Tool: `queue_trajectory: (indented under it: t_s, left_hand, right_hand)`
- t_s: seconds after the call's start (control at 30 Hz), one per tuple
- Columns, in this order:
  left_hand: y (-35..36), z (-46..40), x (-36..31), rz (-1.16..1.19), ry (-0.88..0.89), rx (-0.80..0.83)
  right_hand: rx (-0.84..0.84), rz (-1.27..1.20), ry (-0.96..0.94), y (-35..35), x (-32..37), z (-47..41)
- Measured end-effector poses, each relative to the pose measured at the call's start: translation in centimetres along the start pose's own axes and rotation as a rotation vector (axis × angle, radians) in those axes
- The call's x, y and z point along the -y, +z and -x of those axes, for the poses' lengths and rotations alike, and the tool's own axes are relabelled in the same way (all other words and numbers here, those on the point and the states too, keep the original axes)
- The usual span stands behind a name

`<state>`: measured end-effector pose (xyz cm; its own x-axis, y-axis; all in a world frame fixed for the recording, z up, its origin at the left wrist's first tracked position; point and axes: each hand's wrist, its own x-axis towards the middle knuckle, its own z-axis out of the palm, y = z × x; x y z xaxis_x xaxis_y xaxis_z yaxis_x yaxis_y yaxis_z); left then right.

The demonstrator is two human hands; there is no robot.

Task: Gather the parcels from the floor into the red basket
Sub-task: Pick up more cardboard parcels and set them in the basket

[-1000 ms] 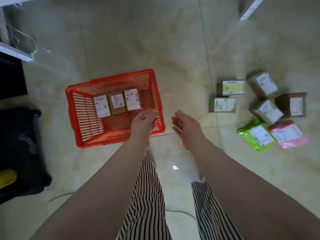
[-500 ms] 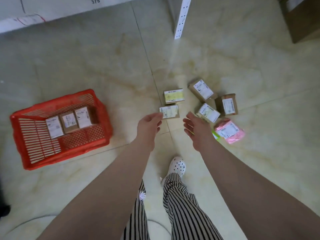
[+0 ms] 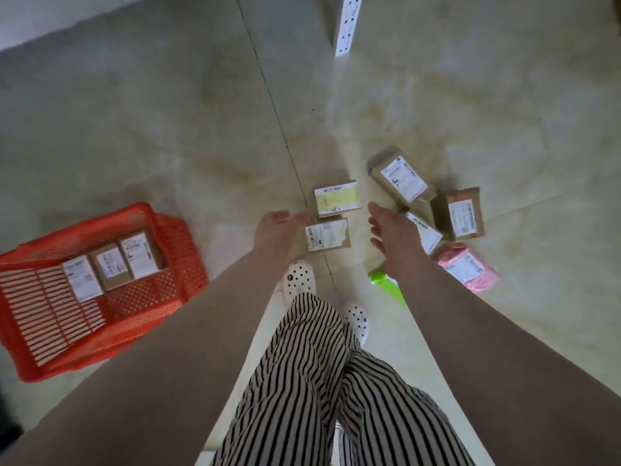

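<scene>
The red basket (image 3: 174, 237) sits on the floor at the left with three labelled boxes (image 3: 111, 267) in it. Ahead lie loose parcels: a yellow-labelled box (image 3: 337, 198), a white-labelled box (image 3: 327, 234) just below it, a tilted brown box (image 3: 401, 178), another brown box (image 3: 460, 215), a box (image 3: 428, 235) partly behind my right hand, a pink bag (image 3: 468, 269) and a green bag (image 3: 386, 284) mostly hidden by my arm. My left hand (image 3: 277, 230) and my right hand (image 3: 391, 232) reach forward, empty, with relaxed fingers on either side of the white-labelled box.
A white perforated shelf upright (image 3: 347, 25) stands on the tile floor at the top. My striped trouser legs and white clogs (image 3: 299, 279) are below the hands, close to the parcels. A pale ledge (image 3: 67, 18) runs along the top left.
The view has swung further from the basket toward the parcels. Both hands have moved forward and now flank the white-labelled box. My feet have stepped closer to the parcels.
</scene>
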<state>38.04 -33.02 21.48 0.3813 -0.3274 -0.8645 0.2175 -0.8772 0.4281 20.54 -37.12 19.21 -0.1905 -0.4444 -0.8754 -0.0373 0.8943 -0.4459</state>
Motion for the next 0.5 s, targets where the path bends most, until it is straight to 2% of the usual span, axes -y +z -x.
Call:
queue_trajectory:
  t_s: [0.23, 0.5]
  left_hand:
    - [3.8, -8.9, -0.4, -0.076, -0.039, 0.022]
    - [8.8, -20.2, 4.3, -0.197, -0.065, 0.021]
  right_hand:
    - [-0.008, 0.135, 0.022, 2.1, 0.7, -9.3]
    - [0.009, 0.303, -0.01, 3.6, -3.5, -21.7]
